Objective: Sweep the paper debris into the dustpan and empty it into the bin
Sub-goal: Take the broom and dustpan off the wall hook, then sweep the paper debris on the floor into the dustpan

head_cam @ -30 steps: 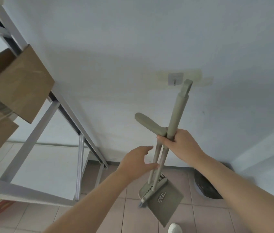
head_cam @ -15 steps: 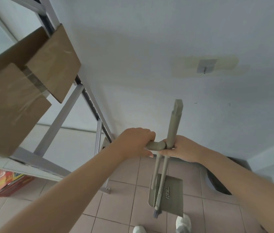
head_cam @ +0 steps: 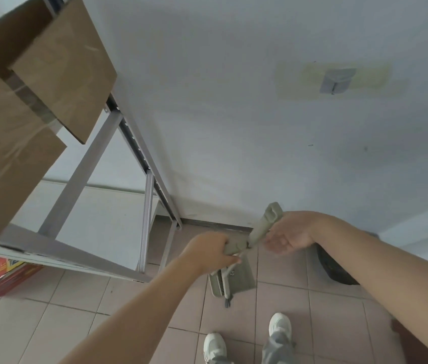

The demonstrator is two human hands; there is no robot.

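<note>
Hands (head_cam: 209, 252) two, one dustpan (head_cam: 236, 281)

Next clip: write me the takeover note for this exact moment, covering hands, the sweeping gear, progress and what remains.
Left hand: closed on the dustpan handle.
Right hand: loosely around the broom handle, fingers partly open.
Dustpan and broom hang together above the tiled floor, near the wall.
Dark bin sits on the floor to the right.
Done: tools picked up. No paper debris in view.
Left: separate the tools, sweep, empty into the bin.
</note>
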